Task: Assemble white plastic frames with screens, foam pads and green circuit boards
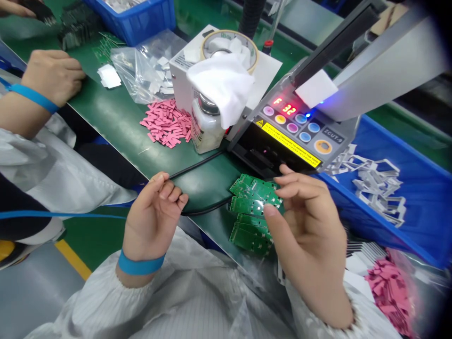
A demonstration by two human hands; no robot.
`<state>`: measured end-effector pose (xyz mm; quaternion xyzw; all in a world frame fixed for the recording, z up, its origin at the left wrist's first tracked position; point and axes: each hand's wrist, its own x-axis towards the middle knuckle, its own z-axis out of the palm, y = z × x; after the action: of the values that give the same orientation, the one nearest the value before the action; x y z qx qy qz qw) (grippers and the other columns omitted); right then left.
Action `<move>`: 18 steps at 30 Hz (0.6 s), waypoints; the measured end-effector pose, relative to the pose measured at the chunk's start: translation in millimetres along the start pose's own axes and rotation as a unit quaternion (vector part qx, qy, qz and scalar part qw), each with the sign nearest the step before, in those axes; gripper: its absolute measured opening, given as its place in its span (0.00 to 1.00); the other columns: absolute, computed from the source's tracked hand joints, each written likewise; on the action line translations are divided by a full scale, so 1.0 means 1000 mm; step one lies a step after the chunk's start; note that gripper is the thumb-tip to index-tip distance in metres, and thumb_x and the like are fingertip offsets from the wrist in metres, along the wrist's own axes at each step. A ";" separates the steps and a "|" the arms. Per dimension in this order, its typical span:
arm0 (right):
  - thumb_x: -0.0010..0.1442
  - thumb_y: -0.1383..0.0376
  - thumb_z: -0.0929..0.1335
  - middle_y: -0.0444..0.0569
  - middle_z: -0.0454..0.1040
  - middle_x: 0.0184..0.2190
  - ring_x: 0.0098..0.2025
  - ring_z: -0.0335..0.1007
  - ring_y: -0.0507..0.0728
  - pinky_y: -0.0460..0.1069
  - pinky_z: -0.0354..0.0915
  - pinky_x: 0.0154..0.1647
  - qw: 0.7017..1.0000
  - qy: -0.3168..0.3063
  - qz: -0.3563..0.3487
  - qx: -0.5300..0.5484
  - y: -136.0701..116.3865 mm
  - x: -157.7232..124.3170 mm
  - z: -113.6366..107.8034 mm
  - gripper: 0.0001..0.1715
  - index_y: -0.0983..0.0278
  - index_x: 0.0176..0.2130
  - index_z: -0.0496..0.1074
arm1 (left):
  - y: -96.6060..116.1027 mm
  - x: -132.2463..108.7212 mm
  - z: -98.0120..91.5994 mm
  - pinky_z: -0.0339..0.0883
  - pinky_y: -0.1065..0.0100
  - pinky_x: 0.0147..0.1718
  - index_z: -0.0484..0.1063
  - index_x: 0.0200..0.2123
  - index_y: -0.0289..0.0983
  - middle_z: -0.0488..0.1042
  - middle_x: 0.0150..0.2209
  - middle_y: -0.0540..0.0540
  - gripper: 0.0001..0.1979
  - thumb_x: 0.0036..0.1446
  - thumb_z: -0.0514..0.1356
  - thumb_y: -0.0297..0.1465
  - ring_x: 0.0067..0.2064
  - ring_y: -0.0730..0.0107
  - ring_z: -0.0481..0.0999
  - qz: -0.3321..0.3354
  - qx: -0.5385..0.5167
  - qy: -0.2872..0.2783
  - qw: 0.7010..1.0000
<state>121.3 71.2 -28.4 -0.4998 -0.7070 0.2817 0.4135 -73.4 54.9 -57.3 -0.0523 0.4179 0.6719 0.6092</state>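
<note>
My left hand (155, 214) is raised over the table's near edge, thumb pressed to the curled index finger. Whatever may be pinched there is hidden or too small to name. Several green circuit boards (249, 205) lie overlapping on the table between my hands. My right hand (307, 230) hovers at their right side, its thumb and fingers apart with nothing seen between them. Just beyond its fingertips stands a tape dispenser (303, 127) with a red display and coloured buttons. A blue wrist strap (141, 264) circles my left wrist.
Pink strips (167, 123) are heaped beside a cloth-topped bottle (208, 127). A tape roll (229, 40) rests on a white box. Right of the dispenser sits a blue bin (423, 202) with white frames; more pink pieces (391, 292) lie below it. Another person's hand (52, 75) is at left.
</note>
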 end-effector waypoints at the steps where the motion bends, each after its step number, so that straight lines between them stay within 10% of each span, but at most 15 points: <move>1: 0.54 0.73 0.67 0.50 0.63 0.43 0.58 0.60 0.61 0.65 0.56 0.61 1.000 0.001 -0.001 -0.004 0.000 0.000 0.000 0.14 0.59 0.40 0.64 | 0.000 0.000 0.000 0.64 0.73 0.24 0.68 0.27 0.36 0.56 0.15 0.57 0.09 0.58 0.52 0.26 0.20 0.81 0.60 -0.002 0.002 0.001 1.000; 12: 0.57 0.71 0.65 0.51 0.63 0.45 0.59 0.59 0.61 0.60 0.60 0.57 0.998 -0.068 0.013 0.003 0.002 -0.002 0.004 0.12 0.59 0.41 0.62 | -0.017 -0.002 0.014 0.64 0.73 0.28 0.70 0.27 0.37 0.60 0.19 0.56 0.05 0.54 0.57 0.28 0.24 0.78 0.63 0.021 0.107 -0.084 0.991; 18: 0.56 0.73 0.65 0.52 0.64 0.45 0.52 0.63 0.59 0.56 0.64 0.51 0.997 -0.079 0.006 -0.012 -0.015 -0.018 -0.018 0.15 0.60 0.43 0.62 | -0.033 0.003 0.044 0.62 0.69 0.33 0.72 0.27 0.38 0.71 0.27 0.51 0.04 0.52 0.61 0.31 0.30 0.72 0.68 0.226 0.400 -0.169 0.872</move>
<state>132.9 48.8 -12.4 -0.4854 -0.7378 0.3138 0.3488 -26.5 81.5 -46.6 0.4062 0.5424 0.5652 0.4705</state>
